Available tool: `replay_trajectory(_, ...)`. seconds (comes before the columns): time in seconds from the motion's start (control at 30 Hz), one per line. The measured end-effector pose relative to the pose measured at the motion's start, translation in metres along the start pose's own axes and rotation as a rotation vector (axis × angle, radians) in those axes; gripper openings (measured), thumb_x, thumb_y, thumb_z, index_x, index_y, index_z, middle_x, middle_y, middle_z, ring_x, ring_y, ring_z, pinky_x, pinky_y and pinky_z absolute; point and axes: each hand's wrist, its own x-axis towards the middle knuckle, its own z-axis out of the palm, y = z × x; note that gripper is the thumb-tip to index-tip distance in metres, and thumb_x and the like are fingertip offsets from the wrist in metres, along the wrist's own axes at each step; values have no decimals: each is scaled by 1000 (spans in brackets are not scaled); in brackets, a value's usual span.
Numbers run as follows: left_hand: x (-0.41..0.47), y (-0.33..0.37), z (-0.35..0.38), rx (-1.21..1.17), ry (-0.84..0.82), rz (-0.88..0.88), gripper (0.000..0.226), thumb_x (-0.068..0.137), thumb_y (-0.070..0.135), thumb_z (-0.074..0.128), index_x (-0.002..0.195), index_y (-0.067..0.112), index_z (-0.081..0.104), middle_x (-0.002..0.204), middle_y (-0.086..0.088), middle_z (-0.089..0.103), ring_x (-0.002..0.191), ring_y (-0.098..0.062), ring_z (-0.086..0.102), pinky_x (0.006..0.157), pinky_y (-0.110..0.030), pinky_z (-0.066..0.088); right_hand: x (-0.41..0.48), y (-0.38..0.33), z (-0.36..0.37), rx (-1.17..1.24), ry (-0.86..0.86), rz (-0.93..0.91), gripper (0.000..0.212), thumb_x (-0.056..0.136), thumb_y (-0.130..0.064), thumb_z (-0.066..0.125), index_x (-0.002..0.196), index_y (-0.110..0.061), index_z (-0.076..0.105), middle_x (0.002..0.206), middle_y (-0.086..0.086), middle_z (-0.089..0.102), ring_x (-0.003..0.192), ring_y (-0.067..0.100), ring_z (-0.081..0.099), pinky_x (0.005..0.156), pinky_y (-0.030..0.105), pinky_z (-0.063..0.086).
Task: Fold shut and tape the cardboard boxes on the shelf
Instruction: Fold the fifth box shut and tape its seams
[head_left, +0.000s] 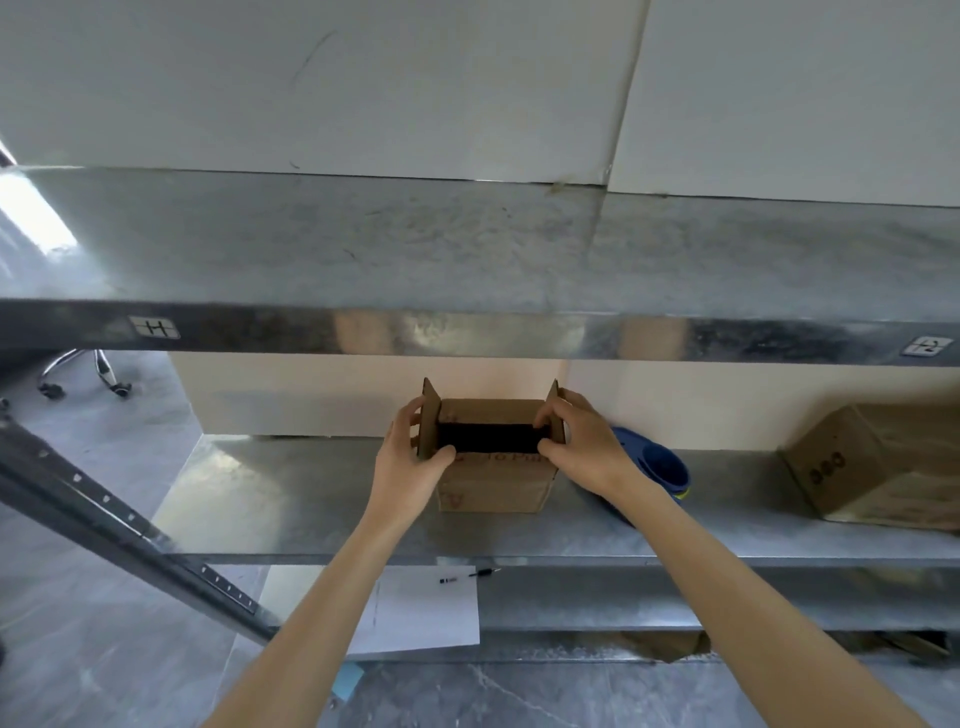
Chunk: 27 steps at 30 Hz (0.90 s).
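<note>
The open cardboard box (493, 488) stands on the metal shelf (311, 499), side flaps upright; the left hand (410, 462) grips the left flap (430, 421), the right hand (582, 447) the right flap (555, 410). A blue roll (660, 467) lies just beside it

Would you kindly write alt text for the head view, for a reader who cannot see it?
On a metal shelf, the left hand grips the left flap and the right hand the right flap of a small open cardboard box, both flaps upright. A second cardboard box sits farther right.
</note>
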Motion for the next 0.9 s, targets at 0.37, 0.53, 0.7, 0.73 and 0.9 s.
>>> replay_trajectory(0.37,-23,-8,-5,-31,-101,90,70,87,9,71,143,37,39,136,19,52,122,5,50,100,-19,41,-10,2,6,60,-9,23,54,88,-8,59,135,-35,53,149,-6,30,131,13,37,94,11,31)
replay_trajectory(0.53,-27,-10,-6,-17,-119,116,74,86,8,73,145,37,38,143,18,46,124,4,49,95,-9,41,-8,0,4,51,5,-26,56,88,-8,62,135,-35,49,150,-13,22,117,1,36,74,-5,34)
replay_trajectory(0.7,-34,-13,-7,-48,-148,137,79,84,2,74,146,33,36,146,14,40,125,5,45,86,-12,51,-5,-2,1,-43,54,-55,50,89,-19,63,133,-36,47,141,-10,28,86,7,54,66,12,43)
replay_trajectory(0.73,-35,-13,-7,-45,-155,142,80,84,1,74,145,34,35,146,15,39,127,3,45,89,-17,53,-5,-2,0,-56,66,-56,48,90,-22,64,133,-36,48,138,-10,29,78,8,55,65,17,46)
replay_trajectory(0.9,-41,-18,-10,0,-198,159,83,85,4,74,149,34,31,145,21,36,133,2,42,104,-33,50,-3,-4,1,-91,104,-53,41,91,-29,63,130,-37,51,129,-8,29,73,8,54,65,22,48)
